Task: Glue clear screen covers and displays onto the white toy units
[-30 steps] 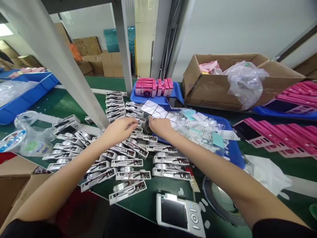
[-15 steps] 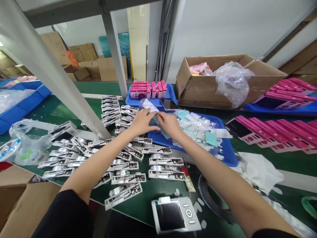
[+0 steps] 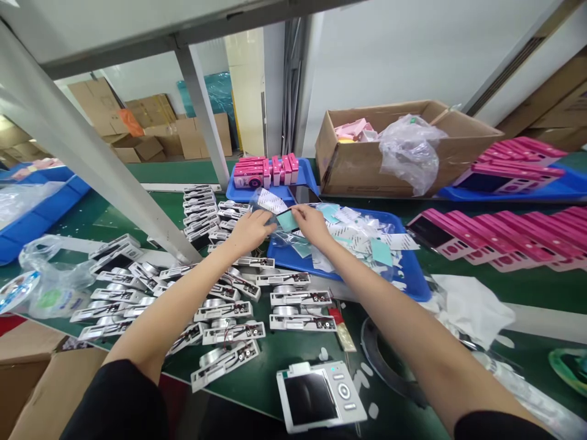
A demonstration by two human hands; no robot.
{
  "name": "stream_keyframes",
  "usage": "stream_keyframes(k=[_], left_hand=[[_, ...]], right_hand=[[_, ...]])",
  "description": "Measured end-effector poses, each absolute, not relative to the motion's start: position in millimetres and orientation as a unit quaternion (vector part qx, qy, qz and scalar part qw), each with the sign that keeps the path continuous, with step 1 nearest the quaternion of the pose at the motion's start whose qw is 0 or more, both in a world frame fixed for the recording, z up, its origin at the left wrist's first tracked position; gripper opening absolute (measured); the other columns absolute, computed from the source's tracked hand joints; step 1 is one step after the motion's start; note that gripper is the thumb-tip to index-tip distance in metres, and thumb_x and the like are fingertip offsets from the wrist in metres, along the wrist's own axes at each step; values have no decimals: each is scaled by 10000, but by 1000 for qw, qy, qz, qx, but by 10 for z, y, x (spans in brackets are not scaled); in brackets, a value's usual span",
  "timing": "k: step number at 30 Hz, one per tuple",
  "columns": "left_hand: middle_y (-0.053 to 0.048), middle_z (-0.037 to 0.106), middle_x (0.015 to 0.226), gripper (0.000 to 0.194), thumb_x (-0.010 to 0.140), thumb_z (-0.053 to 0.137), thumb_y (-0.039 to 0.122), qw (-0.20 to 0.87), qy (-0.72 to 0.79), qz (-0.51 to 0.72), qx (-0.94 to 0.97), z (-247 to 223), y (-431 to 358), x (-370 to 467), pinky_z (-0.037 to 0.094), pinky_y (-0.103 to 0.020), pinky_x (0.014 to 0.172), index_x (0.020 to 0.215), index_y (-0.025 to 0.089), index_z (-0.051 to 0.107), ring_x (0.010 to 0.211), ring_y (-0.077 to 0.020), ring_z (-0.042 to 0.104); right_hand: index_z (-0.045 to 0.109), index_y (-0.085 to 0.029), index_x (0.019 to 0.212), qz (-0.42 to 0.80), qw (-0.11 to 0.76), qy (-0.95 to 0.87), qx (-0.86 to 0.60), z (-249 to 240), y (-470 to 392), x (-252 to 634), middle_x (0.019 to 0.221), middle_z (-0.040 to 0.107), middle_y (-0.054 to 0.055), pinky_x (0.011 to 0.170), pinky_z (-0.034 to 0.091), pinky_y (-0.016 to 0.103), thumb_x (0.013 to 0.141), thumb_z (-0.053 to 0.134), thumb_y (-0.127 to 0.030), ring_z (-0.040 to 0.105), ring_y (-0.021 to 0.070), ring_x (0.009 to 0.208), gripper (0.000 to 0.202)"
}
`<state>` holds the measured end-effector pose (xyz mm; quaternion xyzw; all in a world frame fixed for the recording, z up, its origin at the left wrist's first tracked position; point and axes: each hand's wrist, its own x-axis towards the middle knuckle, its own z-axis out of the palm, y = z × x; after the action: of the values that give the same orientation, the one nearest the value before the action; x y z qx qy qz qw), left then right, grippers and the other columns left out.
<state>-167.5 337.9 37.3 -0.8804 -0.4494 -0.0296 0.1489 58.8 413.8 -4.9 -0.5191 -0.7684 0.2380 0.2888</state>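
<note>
My right hand (image 3: 310,223) pinches the edge of a small thin panel (image 3: 288,220) with a dark border and a teal film on its face. Just left of it, the fingers of my left hand (image 3: 250,232) are closed on clear plastic film (image 3: 276,234), which trails below the fingertips. Both hands are above the left end of a blue tray (image 3: 415,278) heaped with teal and printed white film pieces (image 3: 351,229). Near the table's front edge lies a silver camera (image 3: 316,396), its dark screen facing up.
Several open white camera bodies (image 3: 233,333) stand in rows at left and centre. Pink cameras (image 3: 486,235) line the right side; more sit in a blue tray (image 3: 233,194) behind. A cardboard box (image 3: 367,171) stands at the back. A slanted white post (image 3: 105,146) crosses the left.
My hands have drawn apart, the left one moving left and its fingers closing. The teal-faced panel now shows between them in my right hand. The view has shifted slightly.
</note>
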Motion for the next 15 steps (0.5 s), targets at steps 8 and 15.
stream_keyframes(k=[8, 15], left_hand=[[-126, 688, 1458, 431, 1068, 735, 439, 144, -451, 10, -881, 368, 3284, -1869, 650, -516, 1058, 1420, 199, 672, 1254, -281, 718], [-126, 690, 1454, 430, 1069, 733, 441, 127, -462, 14, -878, 399, 3281, -1922, 651, -515, 1057, 1420, 200, 672, 1250, -279, 719]], right_hand=[[687, -187, 1384, 251, 287, -755, -533, -9, 4320, 419, 1402, 702, 116, 1049, 646, 493, 1073, 723, -458, 716, 257, 1221, 414], [682, -186, 1394, 250, 306, -740, -545, -78, 4297, 364, 1405, 699, 117, 1045, 647, 494, 1072, 725, -460, 716, 259, 1222, 425]])
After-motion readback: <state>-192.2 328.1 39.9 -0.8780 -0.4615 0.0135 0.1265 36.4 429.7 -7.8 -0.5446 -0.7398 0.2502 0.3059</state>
